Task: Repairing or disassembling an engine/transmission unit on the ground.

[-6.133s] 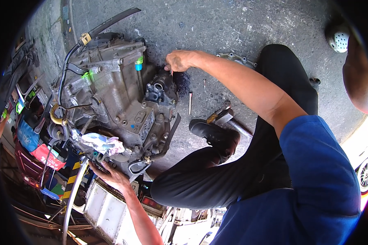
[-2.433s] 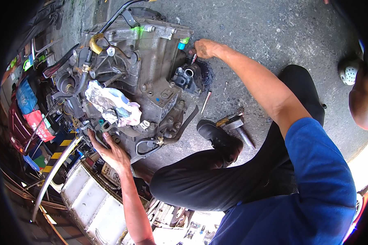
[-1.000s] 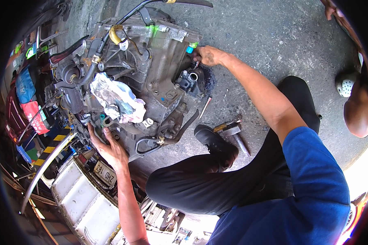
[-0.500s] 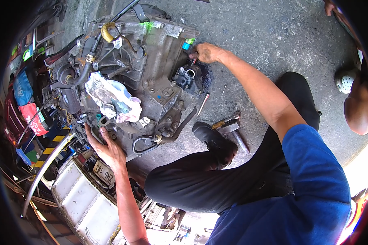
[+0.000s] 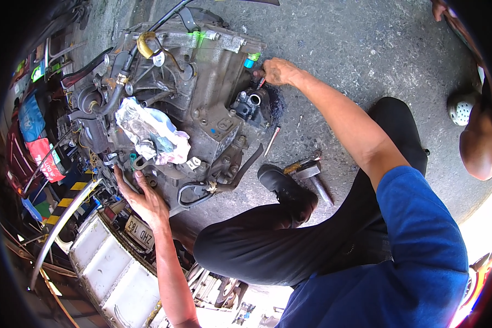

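Note:
A grimy metal gearbox (image 5: 213,82) lies on the floor in front of me. My left hand (image 5: 147,201) rests at its near left edge with thumb and forefinger spread, holding nothing. At its far right side my right hand (image 5: 277,72) is closed around a slim tool with a reddish shaft (image 5: 261,82). The tool points down at a dark housing with a round, bright-rimmed opening (image 5: 255,99). Most of its length is hidden by my fingers. A blue cap (image 5: 249,63) is just left of that hand. On top of the gearbox lies a crumpled, stained white rag (image 5: 150,131).
A hammer (image 5: 314,175) and a yellow-and-black handled tool (image 5: 295,165) lie by my shoe. Nearer the gearbox is a thin red-ended rod (image 5: 271,141). A white panel with a licence plate (image 5: 139,233) stands at lower left. Another person's clog (image 5: 461,109) shows at right.
The reddish shaft under my right hand has tilted slightly. My left hand and the gearbox stay in place.

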Available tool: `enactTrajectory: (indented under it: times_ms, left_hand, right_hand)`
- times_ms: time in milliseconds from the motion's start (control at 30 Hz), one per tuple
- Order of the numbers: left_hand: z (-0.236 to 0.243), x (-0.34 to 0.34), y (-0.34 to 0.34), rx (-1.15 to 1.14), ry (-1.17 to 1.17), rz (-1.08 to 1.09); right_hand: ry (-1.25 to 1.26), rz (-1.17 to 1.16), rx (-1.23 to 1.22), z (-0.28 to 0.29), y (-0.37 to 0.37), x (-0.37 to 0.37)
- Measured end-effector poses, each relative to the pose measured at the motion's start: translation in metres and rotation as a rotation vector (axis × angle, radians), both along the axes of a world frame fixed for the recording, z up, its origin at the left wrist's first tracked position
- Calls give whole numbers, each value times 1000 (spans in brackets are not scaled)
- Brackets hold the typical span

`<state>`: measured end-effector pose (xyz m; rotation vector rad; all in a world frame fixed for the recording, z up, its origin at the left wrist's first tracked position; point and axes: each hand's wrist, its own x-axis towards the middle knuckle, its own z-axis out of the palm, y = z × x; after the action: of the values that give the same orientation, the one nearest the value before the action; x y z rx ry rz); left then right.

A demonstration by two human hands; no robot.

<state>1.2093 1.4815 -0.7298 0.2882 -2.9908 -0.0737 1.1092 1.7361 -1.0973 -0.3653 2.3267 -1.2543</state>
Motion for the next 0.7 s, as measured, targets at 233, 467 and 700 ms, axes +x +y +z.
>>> enactTrajectory:
  times_ms: [233, 467, 700]
  left_hand:
    - [0, 0, -2, -34, 23, -40]
    - [0, -1, 0, -26, 19, -28]
    - [0, 0, 0, -43, 10, -31]
  right_hand:
    - [-86, 42, 121, 4, 3, -3]
    - [-105, 94, 92, 12, 3, -5]
    - [-74, 67, -12, 7, -1, -4]
